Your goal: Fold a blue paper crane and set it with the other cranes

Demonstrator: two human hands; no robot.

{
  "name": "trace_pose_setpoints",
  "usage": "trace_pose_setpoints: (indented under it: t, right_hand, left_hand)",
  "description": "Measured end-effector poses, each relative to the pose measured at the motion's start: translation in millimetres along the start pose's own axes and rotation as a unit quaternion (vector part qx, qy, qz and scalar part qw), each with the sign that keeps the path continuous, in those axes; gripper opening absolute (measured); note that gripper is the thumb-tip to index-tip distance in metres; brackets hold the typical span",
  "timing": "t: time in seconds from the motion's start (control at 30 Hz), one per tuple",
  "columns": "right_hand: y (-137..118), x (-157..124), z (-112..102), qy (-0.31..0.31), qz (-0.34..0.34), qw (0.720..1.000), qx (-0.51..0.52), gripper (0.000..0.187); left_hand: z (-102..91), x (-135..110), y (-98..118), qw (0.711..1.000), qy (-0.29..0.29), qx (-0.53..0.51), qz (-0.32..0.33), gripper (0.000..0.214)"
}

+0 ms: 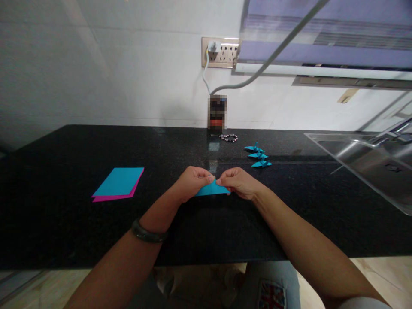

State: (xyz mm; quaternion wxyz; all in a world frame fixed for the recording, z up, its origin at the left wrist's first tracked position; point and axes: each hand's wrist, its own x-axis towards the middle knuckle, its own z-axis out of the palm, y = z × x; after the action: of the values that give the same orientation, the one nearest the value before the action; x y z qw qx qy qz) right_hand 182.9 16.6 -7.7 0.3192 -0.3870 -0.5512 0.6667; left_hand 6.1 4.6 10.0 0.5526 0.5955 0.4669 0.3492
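Between my hands is a blue sheet of folded paper, its lower edge lying straight and its top tapering toward my fingertips. My left hand pinches it at the upper left, thumb on the front. From the other side my right hand grips it near the top and right edge, the thumb close to the left thumb. The fingers behind the paper are mostly hidden. Beyond my right hand, several small blue folded paper cranes sit in a row on the counter.
A stack of blue and magenta paper squares lies at left on the black countertop. A beaded bracelet rests near a blurred-out object by the wall. At right is a steel sink. A cable runs from the wall socket.
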Motion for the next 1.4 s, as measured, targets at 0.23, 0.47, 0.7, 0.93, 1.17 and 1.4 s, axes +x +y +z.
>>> trace_pose_setpoints:
  t: [0.23,0.47,0.7,0.93,1.17,1.4]
  right_hand:
    - [-2.7,-2.0,0.1,0.002,0.007,1.000,-0.008,0.023]
    - [-6.3,-4.8,-4.5,-0.009,0.027,0.999,-0.022,0.022]
    - [-7.0,-4.6,-8.2,-0.024,0.046,0.998,-0.025,0.024]
    - [-7.5,-5.1,-9.6,-0.014,0.042,0.998,-0.054,0.025]
    - [-12.6,-9.0,-16.8,-0.008,0.041,0.996,-0.076,0.021]
    - [-16.3,-8.3,-26.5,0.048,0.027,0.998,-0.013,0.030]
  left_hand:
    - [2.2,-0.6,-0.9,1.000,0.005,-0.003,0.002,0.022]
    - [2.0,0.3,-2.6,1.000,0.017,0.008,0.015,0.022]
    - [1.9,2.0,-4.3,0.999,0.029,0.020,0.031,0.021]
    - [5.6,0.8,-2.5,0.999,0.032,0.020,0.025,0.021]
    - [-4.3,3.8,-3.8,0.996,0.079,0.010,0.029,0.022]
    - [-12.1,6.7,-7.0,0.992,0.121,-0.020,0.044,0.024]
